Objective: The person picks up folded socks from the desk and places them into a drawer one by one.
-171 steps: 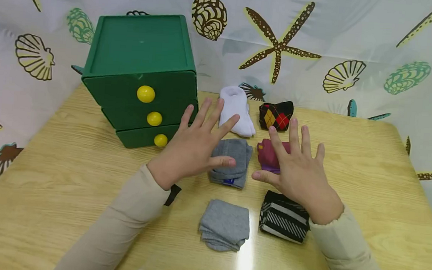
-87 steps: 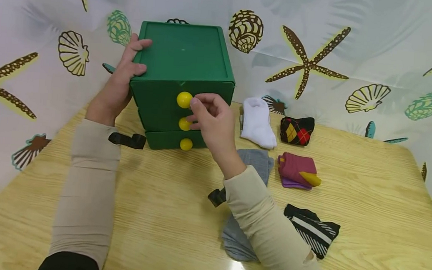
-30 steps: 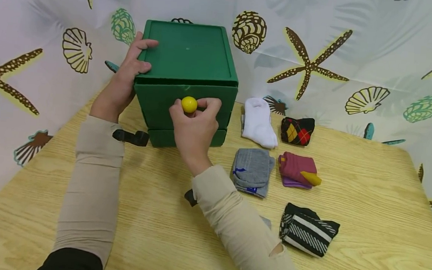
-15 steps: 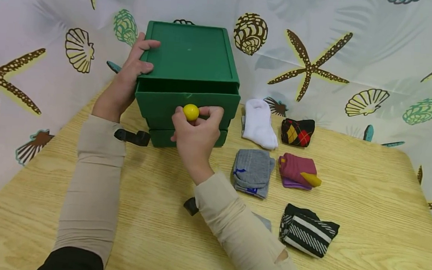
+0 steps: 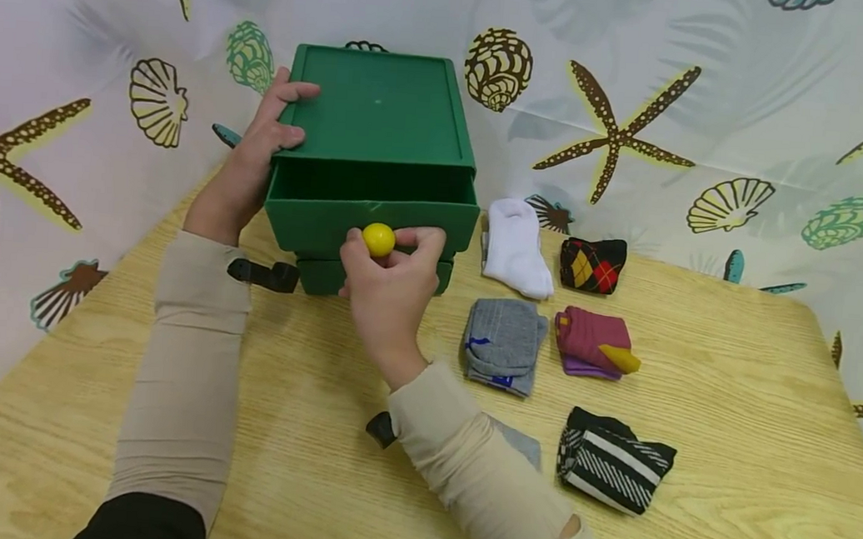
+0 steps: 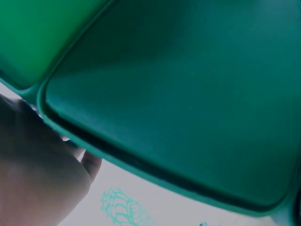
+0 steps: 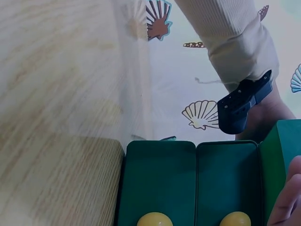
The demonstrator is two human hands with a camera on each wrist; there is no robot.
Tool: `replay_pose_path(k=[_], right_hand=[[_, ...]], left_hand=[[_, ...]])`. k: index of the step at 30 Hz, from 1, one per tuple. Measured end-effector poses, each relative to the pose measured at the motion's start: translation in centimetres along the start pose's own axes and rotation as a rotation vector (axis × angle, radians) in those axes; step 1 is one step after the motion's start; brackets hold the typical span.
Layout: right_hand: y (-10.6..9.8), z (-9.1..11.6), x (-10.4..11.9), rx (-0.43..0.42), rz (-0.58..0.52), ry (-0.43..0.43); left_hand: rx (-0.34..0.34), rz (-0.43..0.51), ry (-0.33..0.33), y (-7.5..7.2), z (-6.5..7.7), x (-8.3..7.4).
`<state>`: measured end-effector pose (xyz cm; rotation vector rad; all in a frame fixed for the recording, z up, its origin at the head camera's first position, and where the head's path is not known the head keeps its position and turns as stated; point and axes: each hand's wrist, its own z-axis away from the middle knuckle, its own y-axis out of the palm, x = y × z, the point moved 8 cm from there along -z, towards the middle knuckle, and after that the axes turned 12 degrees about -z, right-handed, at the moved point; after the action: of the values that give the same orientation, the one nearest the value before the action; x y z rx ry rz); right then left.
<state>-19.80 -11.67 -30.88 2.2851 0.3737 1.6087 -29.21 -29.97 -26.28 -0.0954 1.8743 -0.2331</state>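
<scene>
A green drawer cabinet (image 5: 383, 107) stands at the back left of the table in the head view. Its top drawer (image 5: 303, 219) is pulled partway out, and only dark green walls show inside. My right hand (image 5: 391, 304) pinches that drawer's yellow knob (image 5: 378, 239) between thumb and index finger. My left hand (image 5: 247, 156) rests against the cabinet's left side, with thumb and a finger over the top edge. Two lower drawers stay closed; their yellow knobs (image 7: 155, 220) show in the right wrist view, while my right hand hides them from the head.
Right of the cabinet lie folded socks: white (image 5: 516, 246), argyle (image 5: 593, 265), grey (image 5: 503, 341), maroon (image 5: 592, 337) and black-and-white striped (image 5: 617, 462). Another grey pair (image 5: 520, 443) is partly under my right sleeve. A patterned curtain (image 5: 643, 34) hangs behind the wooden table (image 5: 752, 409).
Both hands have gone from over the socks to the cabinet. My right hand has taken the top knob and drawn the drawer outward, wider over the last second. My left hand stays on the cabinet.
</scene>
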Motion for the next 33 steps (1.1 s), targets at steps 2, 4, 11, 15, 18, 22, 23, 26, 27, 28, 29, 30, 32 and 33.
replay_pose_path(k=[2, 4, 11, 15, 18, 22, 23, 26, 27, 28, 29, 30, 32, 33], right_hand=[[0.0, 0.2, 0.0, 0.000, 0.001, 0.001], [-0.1, 0.4, 0.1, 0.001, 0.002, 0.002], [-0.3, 1.1, 0.4, -0.010, 0.008, 0.028], [-0.4, 1.5, 0.7, -0.011, -0.013, 0.043], [-0.6, 1.9, 0.9, -0.012, -0.029, 0.052], [-0.8, 2.4, 1.2, -0.011, -0.032, 0.057], [-0.9, 2.6, 1.3, -0.012, -0.032, 0.058], [-1.1, 3.1, 1.6, -0.015, -0.033, 0.061], [-1.1, 3.3, 1.7, -0.019, -0.034, 0.062], [-1.2, 3.4, 1.8, -0.019, -0.039, 0.063], [-1.2, 3.6, 1.8, -0.020, -0.041, 0.065], [-1.3, 3.7, 1.9, -0.021, -0.043, 0.066], [-1.4, 4.0, 2.0, -0.024, -0.048, 0.067], [-1.4, 4.1, 2.0, -0.024, -0.051, 0.066]], left_hand=[[-0.001, -0.005, 0.002, 0.0, 0.0, 0.1], [-0.003, -0.008, 0.001, -0.1, 0.0, 0.2], [-0.006, -0.029, -0.013, -0.1, 0.1, 0.2], [-0.011, -0.030, -0.006, 0.0, 0.0, 0.1], [-0.014, -0.017, 0.005, 0.1, -0.1, 0.0], [-0.023, -0.006, 0.016, 0.1, -0.2, -0.1], [-0.025, -0.006, 0.017, 0.1, -0.1, -0.2], [-0.028, -0.010, 0.017, 0.2, -0.2, -0.2], [-0.028, -0.012, 0.017, 0.2, -0.2, -0.3], [-0.029, -0.013, 0.016, 0.2, -0.3, -0.3], [-0.028, -0.017, 0.015, 0.2, -0.3, -0.3], [-0.029, -0.022, 0.013, 0.2, -0.3, -0.3], [-0.031, -0.030, 0.010, 0.1, -0.4, -0.3], [-0.033, -0.034, 0.009, 0.1, -0.4, -0.3]])
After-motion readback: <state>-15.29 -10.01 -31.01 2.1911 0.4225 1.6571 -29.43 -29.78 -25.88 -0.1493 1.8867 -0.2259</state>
